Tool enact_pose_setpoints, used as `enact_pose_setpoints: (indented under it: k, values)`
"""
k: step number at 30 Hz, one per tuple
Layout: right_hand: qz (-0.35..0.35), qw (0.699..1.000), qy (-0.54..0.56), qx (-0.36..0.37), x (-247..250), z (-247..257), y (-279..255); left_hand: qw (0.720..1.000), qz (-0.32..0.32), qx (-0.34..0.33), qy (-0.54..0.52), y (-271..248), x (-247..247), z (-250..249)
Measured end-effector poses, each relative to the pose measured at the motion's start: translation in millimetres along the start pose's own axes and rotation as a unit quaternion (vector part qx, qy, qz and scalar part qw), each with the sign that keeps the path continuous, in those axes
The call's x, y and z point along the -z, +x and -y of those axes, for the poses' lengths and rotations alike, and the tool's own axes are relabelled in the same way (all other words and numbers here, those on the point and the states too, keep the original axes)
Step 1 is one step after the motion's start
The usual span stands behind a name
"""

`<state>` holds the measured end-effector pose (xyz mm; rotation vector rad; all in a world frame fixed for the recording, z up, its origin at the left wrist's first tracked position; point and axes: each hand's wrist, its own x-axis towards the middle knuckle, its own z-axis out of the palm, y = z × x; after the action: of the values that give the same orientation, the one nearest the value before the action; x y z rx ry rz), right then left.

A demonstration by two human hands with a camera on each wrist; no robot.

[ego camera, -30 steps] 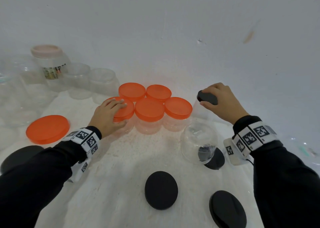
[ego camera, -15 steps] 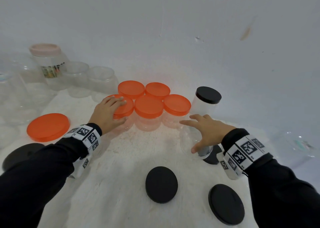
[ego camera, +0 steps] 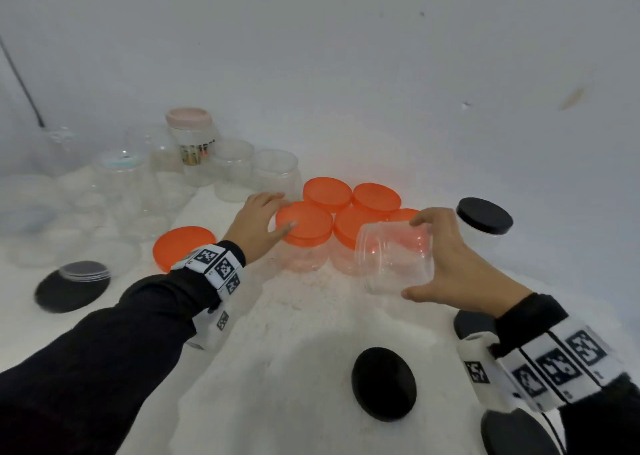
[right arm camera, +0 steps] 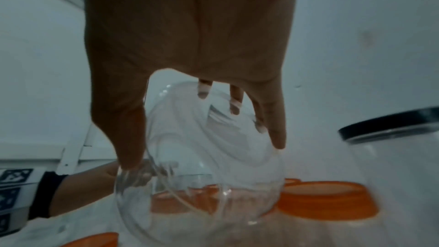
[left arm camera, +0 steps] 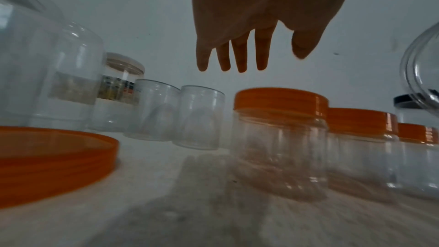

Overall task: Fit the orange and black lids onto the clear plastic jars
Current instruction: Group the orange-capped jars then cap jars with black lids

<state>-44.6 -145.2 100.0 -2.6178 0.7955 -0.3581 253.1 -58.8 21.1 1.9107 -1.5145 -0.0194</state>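
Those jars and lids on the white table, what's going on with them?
A person is capping clear jars. Their right hand grips an open clear jar, lifted and tilted off the table. Their left hand rests with straight fingers at the nearest orange-lidded jar in a cluster of capped ones. One jar with a black lid stands at the right. Loose black lids and an orange lid lie waiting, and more uncapped jars stand behind.
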Motion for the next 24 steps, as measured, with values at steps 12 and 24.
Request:
enact_pose_setpoints:
  k: [12,24]
  values:
    - [0.003,0.996,0.087,-0.021,-70,66,21,0.945,0.235,0.143,0.175,-29,58,94]
    - [0.029,0.985,0.139,-0.099,-117,93,18,0.906,0.316,0.158,0.233,-28,58,116]
